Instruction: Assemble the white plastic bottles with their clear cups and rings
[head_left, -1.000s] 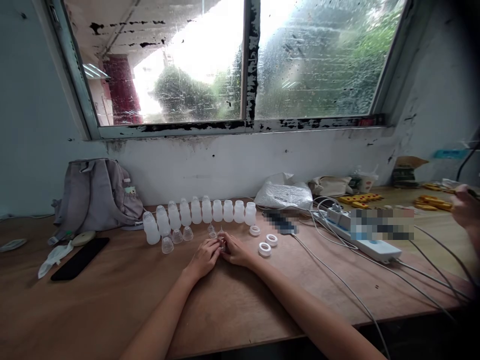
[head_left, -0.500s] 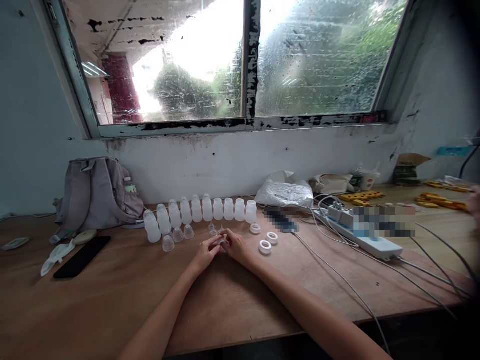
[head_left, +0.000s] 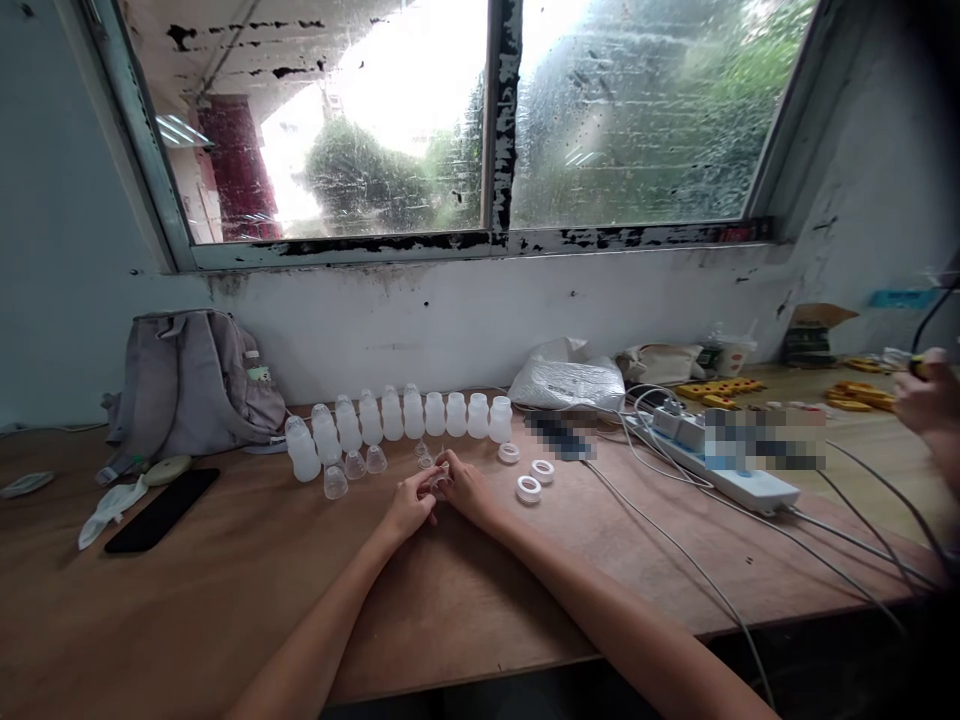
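Observation:
My left hand (head_left: 411, 505) and my right hand (head_left: 465, 492) meet over the table, fingers closed together on a small white bottle collar ring (head_left: 439, 482), mostly hidden by the fingers. Just beyond them lie clear bottle nipples (head_left: 424, 457). A row of frosted baby bottles (head_left: 391, 412) curves behind; those on the left wear clear caps, those on the right are uncapped. Several loose clear caps (head_left: 335, 482) stand in front of the row's left part. To the right of my right hand lie three white collar rings (head_left: 529, 489).
On the left are a grey backpack (head_left: 191, 380), a black phone (head_left: 161, 510) and a white crumpled wrapper (head_left: 111, 515). A silver bag (head_left: 568, 380), a power strip (head_left: 750, 488) and cables are on the right. Another person's hand (head_left: 930, 400) is at the far right, near yellow parts (head_left: 859, 395).
My fingers have shifted slightly around the small ring between them. At the far right, the other person's hand has come further into view. The camera view has moved a little.

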